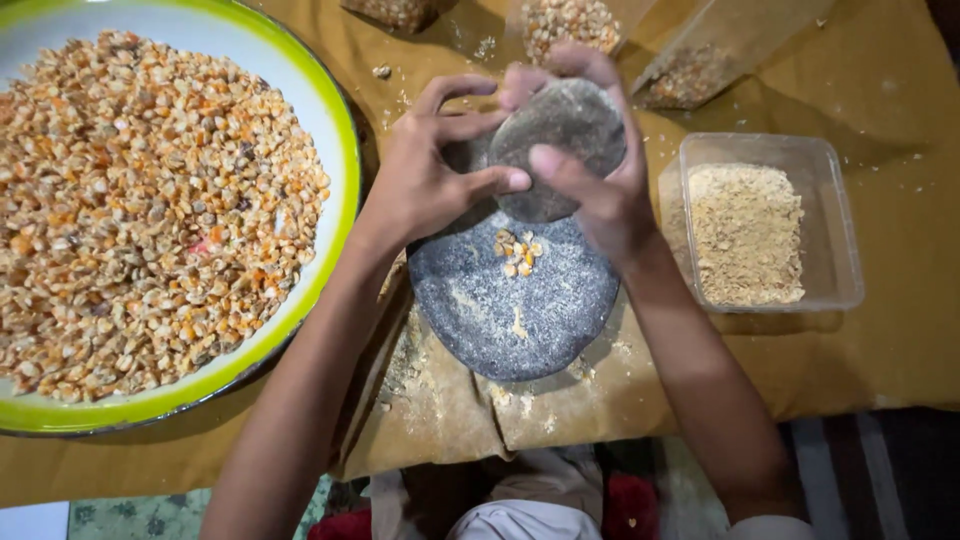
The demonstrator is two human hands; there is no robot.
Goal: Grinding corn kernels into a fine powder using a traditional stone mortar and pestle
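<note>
Here, round grey stone (560, 140) gripped by both hands, held tilted just above far edge of flat grinding slab (515, 300). Left hand (430, 170) curled on stone's 9 o'clock side, fingers wrapped around rim. Right hand (590, 165) clasped over its 3 o'clock side, thumb laid across face. Few corn kernels (518, 252) seen on slab below stone. Clear tub of ground meal (745, 230) at 3 o'clock. Green-rimmed bowl (335, 130) heaped with kernels at 9 o'clock. Brown cloth (900, 340) spread beneath all.
</note>
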